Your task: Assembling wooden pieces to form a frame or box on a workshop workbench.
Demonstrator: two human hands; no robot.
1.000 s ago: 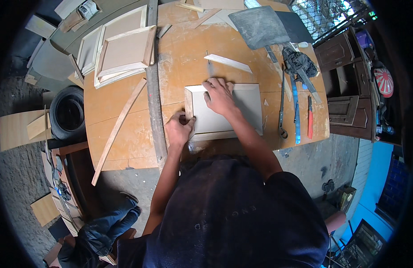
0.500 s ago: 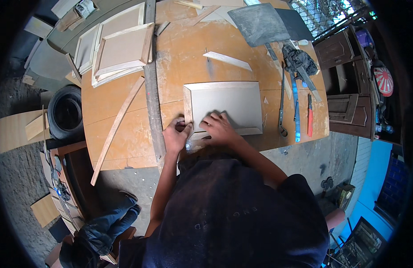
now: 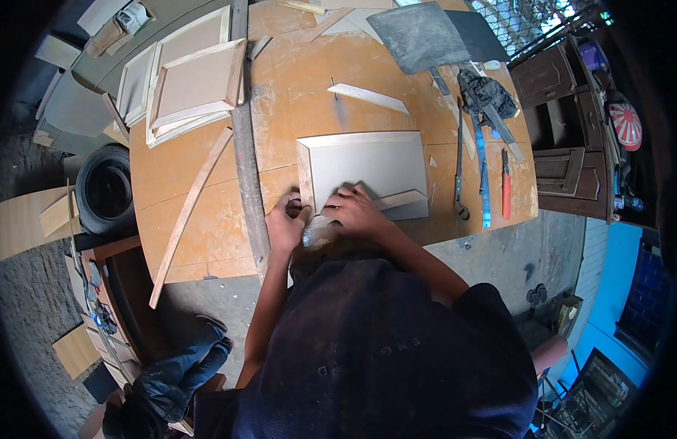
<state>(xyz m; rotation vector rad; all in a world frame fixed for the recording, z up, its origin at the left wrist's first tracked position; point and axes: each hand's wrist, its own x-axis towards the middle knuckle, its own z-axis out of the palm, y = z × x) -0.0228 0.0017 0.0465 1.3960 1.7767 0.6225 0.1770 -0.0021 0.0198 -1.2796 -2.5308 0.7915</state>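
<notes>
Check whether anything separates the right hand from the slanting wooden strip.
Nothing visible does: the right hand appears to grip the wooden strip directly, its free end slanting over the grey panel.

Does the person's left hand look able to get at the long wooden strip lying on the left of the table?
Probably yes: between the left hand and the long wooden strip I see only a grey bar and bare tabletop, though it would have to leave the framed panel.
</notes>
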